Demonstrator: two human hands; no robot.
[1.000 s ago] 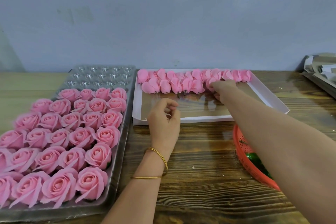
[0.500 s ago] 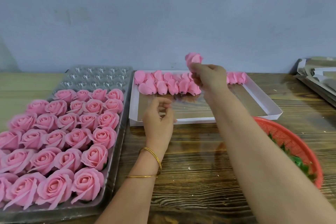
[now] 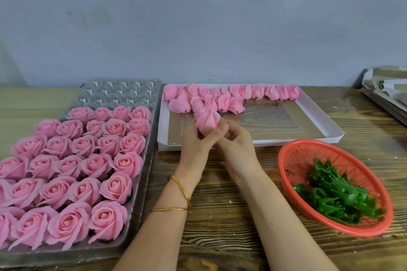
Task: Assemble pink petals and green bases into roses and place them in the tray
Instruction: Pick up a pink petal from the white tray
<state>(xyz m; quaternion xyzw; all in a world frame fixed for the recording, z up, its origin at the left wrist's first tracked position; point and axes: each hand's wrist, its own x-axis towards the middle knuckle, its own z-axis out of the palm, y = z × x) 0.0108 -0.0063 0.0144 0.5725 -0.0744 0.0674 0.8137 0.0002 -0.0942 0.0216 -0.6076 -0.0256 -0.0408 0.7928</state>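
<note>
1. Table (image 3: 220, 237): nothing on it has shifted. Only the head camera has swung, so more of the red basket shows than one second ago.
2. Tray (image 3: 141, 215), left side: the block of finished roses (image 3: 88, 160) is unchanged, and the far rows of cells are unfilled. Judgement: there is room for more roses.
3. White box (image 3: 319, 126), centre: one second ago the right hand reached into the petal heads (image 3: 242, 94) lined along the far wall. Half a second ago it had lifted one clear of the row.
4. Red basket (image 3: 284, 174), right side: the green bases (image 3: 330, 196) lie inside, well apart from both hands.
5. Left hand (image 3: 193, 141) and right hand (image 3: 235, 143): earlier apart, they now touch above the near half of the box. The left fingers curl round the lower part of the held petal head (image 3: 207, 120). The right thumb and fingers pinch it from the other side.
6. Held petal head: it has come from the far row to between both hands, above the box floor and just in front of the remaining petal heads.
7. Base: the fingers hide the underside, so it cannot be told whether a green base is already in the grip. Judgement: the step in hand is preparing or joining this head, and placing it in the tray is not yet done.
</note>
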